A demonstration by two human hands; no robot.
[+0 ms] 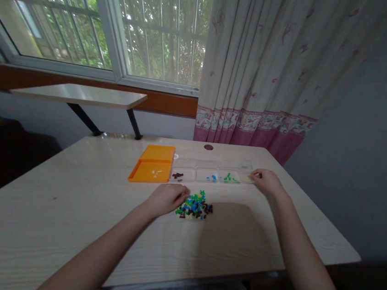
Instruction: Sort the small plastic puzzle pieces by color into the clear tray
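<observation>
A loose pile of small building bricks (194, 206) in blue, green, dark brown and pale yellow lies on the table. At its upper left edge is my left hand (169, 199), its fingers curled and closed; whatever they hold is hidden. My right hand (267, 182) reaches over the rightmost clear plastic tray, thumb and fingers pinched together beside a few yellow bricks (247, 178). What sits in that pinch is too small to make out. Green bricks (228, 178), blue bricks (212, 178) and dark brown bricks (178, 175) lie in separate clear trays to the left.
An open orange case (132, 176) holds a few white bricks (156, 173) left of the trays. Behind stands a raised shelf (81, 94) on black legs. A round brown cable hole (208, 147) is near the table's back edge, below the curtain (256, 77).
</observation>
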